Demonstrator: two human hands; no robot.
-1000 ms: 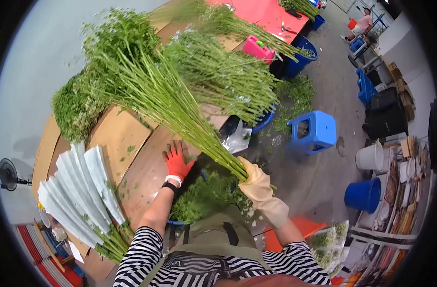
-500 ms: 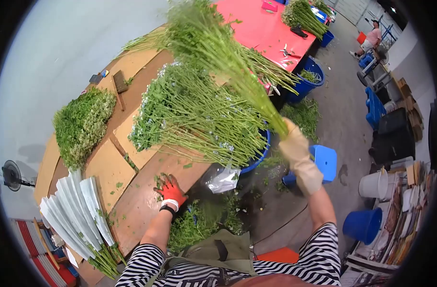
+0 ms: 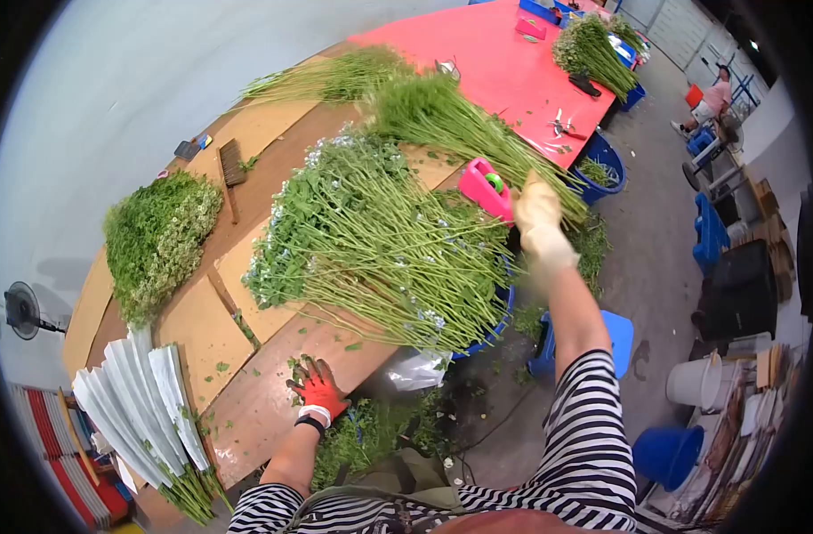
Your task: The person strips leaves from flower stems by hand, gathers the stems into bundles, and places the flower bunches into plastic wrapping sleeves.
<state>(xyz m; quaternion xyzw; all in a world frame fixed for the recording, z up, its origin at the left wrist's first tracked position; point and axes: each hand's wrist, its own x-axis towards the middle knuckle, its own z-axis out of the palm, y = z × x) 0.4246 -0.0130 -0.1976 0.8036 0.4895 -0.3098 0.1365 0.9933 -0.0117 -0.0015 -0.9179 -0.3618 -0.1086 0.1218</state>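
My right hand (image 3: 542, 221), in a pale rubber glove, is closed around the lower stems of a bunch of green stems (image 3: 451, 111). The bunch lies across the table, its leafy tops pointing to the far left. Just left of that hand stands a pink tape dispenser (image 3: 485, 187) with a green roll. My left hand (image 3: 317, 390), wearing a red glove, rests with fingers spread on the brown tabletop (image 3: 277, 384). Between both hands spreads a large pile of blue-flowered stems (image 3: 389, 240), its cut ends hanging over the table edge.
White-flowered bunches (image 3: 162, 240) and paper-wrapped stems (image 3: 144, 400) lie at left. A wooden brush (image 3: 229, 173) is behind. Pruning shears (image 3: 564, 126) lie on the red tabletop (image 3: 478, 44). A blue bucket (image 3: 602, 169) and blue stool (image 3: 609, 338) stand right; a person (image 3: 711, 98) sits far off.
My right hand has moved forward and lowered the raised bunch onto the table behind the pile. The pink tape dispenser has come into fuller view. My left hand stays on the tabletop.
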